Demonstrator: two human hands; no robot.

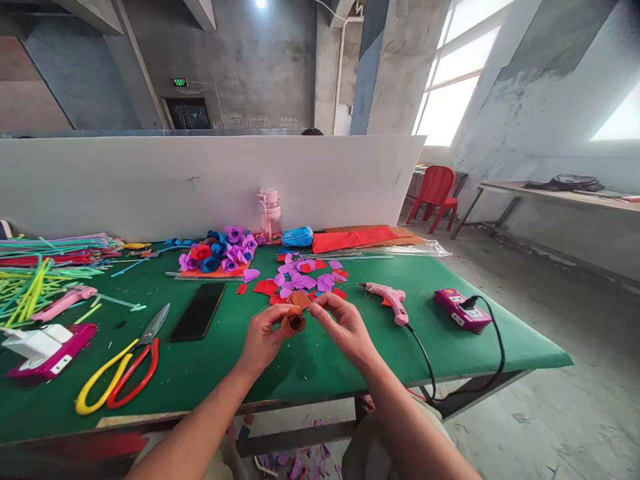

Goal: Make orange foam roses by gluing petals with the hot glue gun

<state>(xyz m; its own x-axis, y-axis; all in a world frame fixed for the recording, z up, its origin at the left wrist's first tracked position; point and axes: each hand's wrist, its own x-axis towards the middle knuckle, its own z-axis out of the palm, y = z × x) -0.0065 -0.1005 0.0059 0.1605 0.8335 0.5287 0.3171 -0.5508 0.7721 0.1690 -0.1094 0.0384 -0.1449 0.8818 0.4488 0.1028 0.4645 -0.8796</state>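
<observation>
Left of the glue gun, my left hand pinches the flower; my right hand pinches a brown petal. Step, in my judgement: petal fitting. Next move calls for wrapping it snugly.

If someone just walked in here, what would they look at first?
Probably the bright bunch of purple, blue and red flowers near the back of the green table. Next might come the little brown rolled flower in the left hand, around the middle of the picture. The messy pile of colourful sticks at the table's left side pops out too.
</observation>
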